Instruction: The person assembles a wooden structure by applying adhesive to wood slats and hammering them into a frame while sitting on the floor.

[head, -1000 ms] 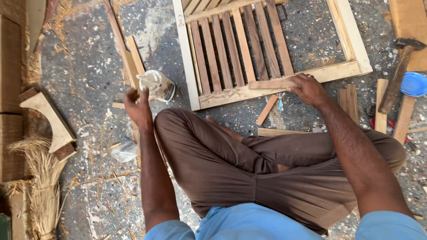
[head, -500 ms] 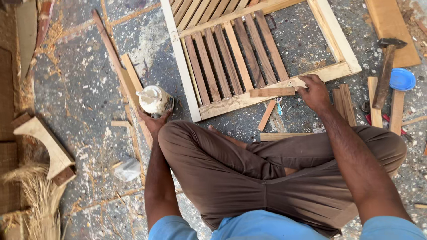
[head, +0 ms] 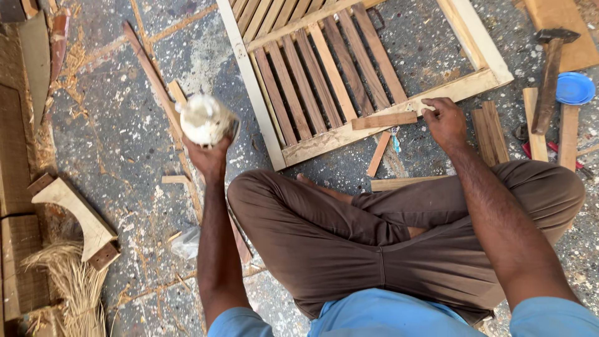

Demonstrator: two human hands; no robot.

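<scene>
Seated on the stone floor at a slatted wooden frame (head: pixel 349 81).
The left hand (head: pixel 209 156), raised palm-up, grips a white-smeared glue bottle (head: pixel 204 118); the right hand (head: pixel 444 118), arm outstretched, pinches a short reddish wooden slat (head: pixel 382 120) lying on the frame's bottom rail.

Bright, even daylight fills the head view, with soft, short shadows under the slatted wooden frame (head: pixel 349 81) and the hammer (head: pixel 549 75). The pale frame rails and the blue dish (head: pixel 575 88) look slightly washed out. Focus is sharp across the speckled stone floor (head: pixel 118 137); the white glue bottle (head: pixel 204 120) shows slight motion blur
</scene>
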